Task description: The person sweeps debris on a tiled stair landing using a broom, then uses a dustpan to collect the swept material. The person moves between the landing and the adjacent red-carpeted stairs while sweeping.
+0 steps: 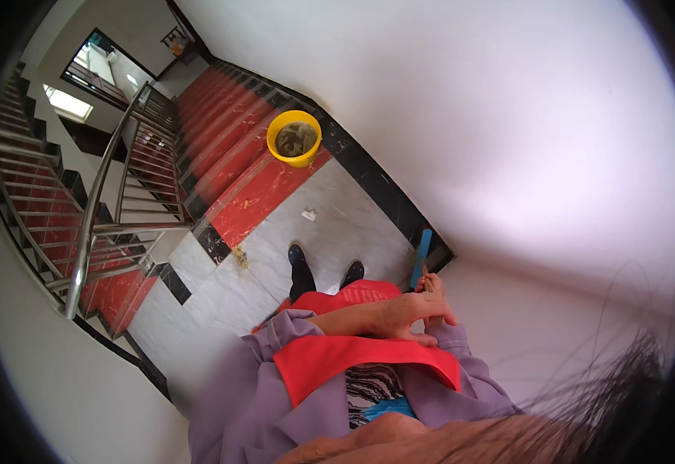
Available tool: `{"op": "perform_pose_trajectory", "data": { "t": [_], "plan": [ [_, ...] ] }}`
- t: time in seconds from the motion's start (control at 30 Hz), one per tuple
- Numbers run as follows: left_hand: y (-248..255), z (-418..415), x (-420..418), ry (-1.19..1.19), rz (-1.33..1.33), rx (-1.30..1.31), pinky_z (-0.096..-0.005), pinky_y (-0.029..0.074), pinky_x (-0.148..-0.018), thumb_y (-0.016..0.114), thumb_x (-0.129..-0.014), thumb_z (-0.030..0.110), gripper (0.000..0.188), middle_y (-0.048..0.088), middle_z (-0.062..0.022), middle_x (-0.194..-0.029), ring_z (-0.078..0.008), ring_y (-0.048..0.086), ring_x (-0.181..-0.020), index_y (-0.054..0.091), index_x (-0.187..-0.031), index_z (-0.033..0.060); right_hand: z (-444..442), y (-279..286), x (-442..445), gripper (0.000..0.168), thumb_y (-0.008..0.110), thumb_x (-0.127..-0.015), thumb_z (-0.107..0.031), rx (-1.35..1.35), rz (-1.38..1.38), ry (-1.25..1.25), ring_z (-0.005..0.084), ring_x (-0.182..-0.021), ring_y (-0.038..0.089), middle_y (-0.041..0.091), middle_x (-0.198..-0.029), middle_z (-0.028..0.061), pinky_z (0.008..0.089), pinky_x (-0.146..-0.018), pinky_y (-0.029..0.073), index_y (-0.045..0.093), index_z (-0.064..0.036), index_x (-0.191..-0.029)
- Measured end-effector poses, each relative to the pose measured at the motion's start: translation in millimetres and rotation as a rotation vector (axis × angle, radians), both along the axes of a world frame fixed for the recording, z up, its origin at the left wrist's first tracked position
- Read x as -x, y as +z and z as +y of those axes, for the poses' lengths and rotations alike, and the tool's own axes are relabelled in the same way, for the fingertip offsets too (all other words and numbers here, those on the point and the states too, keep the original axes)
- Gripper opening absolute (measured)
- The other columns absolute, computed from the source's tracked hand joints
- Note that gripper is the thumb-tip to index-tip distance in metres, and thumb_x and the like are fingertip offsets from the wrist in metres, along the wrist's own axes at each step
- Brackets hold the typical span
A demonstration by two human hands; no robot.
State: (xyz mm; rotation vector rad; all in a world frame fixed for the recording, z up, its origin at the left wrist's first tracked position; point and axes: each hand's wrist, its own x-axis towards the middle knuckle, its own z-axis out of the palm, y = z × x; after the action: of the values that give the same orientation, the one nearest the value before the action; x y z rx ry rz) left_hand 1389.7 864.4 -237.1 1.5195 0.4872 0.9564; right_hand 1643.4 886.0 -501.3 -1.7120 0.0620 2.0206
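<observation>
My right hand, at the end of the lilac sleeve on the right, is closed around a thin wooden handle. A long flat blue piece with a reddish tip rises just beyond these fingers; whether it joins the handle is unclear. My left hand reaches across the red apron to the right cuff. Its thumb and fingers are parted around the lower end of the handle, and their contact with it is partly hidden. A yellow bucket holding murky brownish liquid stands beyond my feet, by the wall.
Red stairs with black edges descend past the bucket. A stainless-steel railing runs along the left. A crumpled white scrap and straw-like debris lie on the grey floor tiles. White walls with black skirting stand to the right.
</observation>
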Motion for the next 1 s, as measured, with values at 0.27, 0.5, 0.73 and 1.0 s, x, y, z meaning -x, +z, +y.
{"op": "perform_pose_trajectory", "data": {
  "t": [0.27,0.5,0.73,1.0],
  "plan": [
    [-56.5,-1.2,97.2,0.527,-0.072,0.429,-0.0270,0.032,-0.053,0.060,-0.082,-0.004,0.032,0.042,-0.0025,-0.056,-0.0095,0.038,-0.053,0.041,-0.057,0.0005,35.5,-17.7,169.8,0.008,0.057,-0.075,-0.002,-0.022,-0.401,-0.091,0.0221,-0.055,0.058,0.056,-0.066,0.0103,0.0340,-0.046,0.050,0.052,0.001,-0.080],
    [-33.3,-40.4,164.0,0.819,-0.086,0.300,-0.0263,0.033,-0.052,0.059,-0.080,-0.007,0.031,0.042,-0.0034,-0.059,-0.0106,0.039,-0.055,0.037,-0.059,-0.0013,32.3,-41.3,284.3,0.013,0.059,-0.076,-0.008,-0.094,-0.316,0.101,0.0216,-0.052,0.058,0.058,-0.068,0.0114,0.0352,-0.042,0.050,0.054,0.002,-0.082],
    [2.2,-79.8,202.6,0.931,0.015,0.285,-0.0274,0.036,-0.054,0.057,-0.078,-0.011,0.028,0.047,-0.0060,-0.059,-0.0139,0.045,-0.055,0.040,-0.058,-0.0003,-3.8,-19.3,345.9,0.017,0.060,-0.077,-0.012,-0.141,-0.236,0.430,0.0231,-0.055,0.060,0.059,-0.070,0.0127,0.0341,-0.041,0.049,0.055,0.003,-0.082],
    [72.2,-93.0,233.2,0.755,0.079,0.131,-0.0312,0.040,-0.058,0.064,-0.073,-0.007,0.029,0.047,-0.0083,-0.058,-0.0212,0.045,-0.054,0.042,-0.056,0.0023,-46.9,65.3,372.2,0.016,0.062,-0.079,-0.009,-0.103,0.064,0.359,0.0250,-0.055,0.060,0.057,-0.067,0.0124,0.0359,-0.050,0.052,0.055,0.004,-0.075]
  ]
}}
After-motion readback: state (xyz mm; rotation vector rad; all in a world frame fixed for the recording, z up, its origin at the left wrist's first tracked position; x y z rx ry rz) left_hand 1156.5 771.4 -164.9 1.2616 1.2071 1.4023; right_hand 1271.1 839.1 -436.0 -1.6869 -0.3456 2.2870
